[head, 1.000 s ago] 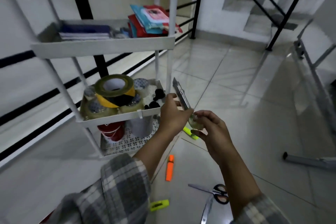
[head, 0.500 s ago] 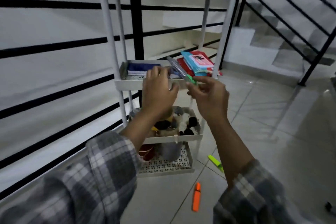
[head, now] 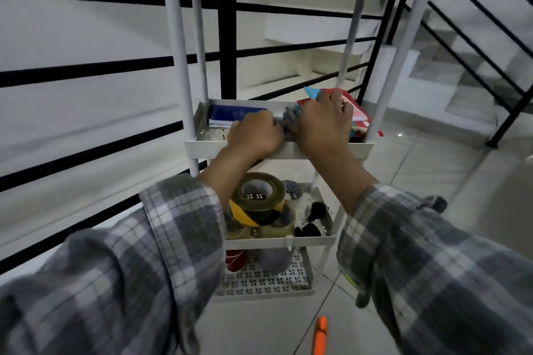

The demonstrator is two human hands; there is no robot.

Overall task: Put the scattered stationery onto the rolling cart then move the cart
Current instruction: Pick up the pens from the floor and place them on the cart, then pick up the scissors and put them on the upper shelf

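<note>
The white rolling cart (head: 277,151) stands against the railing. Both my hands are over its middle-upper shelf. My left hand (head: 253,135) and my right hand (head: 323,124) have curled fingers around a blurred grey utility knife (head: 285,121) that shows between them, low over the shelf. A blue notebook (head: 233,114) lies on that shelf at the left, and red and blue booklets (head: 359,117) lie at the right. On the floor in front lies an orange highlighter (head: 320,337). A green highlighter (head: 350,279) peeks out beside my right sleeve.
Tape rolls (head: 259,196) and black clips (head: 314,210) fill the shelf below; a red container (head: 235,259) and a grey cup (head: 274,259) stand on the bottom shelf. A black railing (head: 226,37) runs behind the cart. Stairs (head: 473,72) rise at the right.
Both hands rose from the floor area with the utility knife and have moved forward and down onto the notebook shelf. My view has come closer to the cart.
</note>
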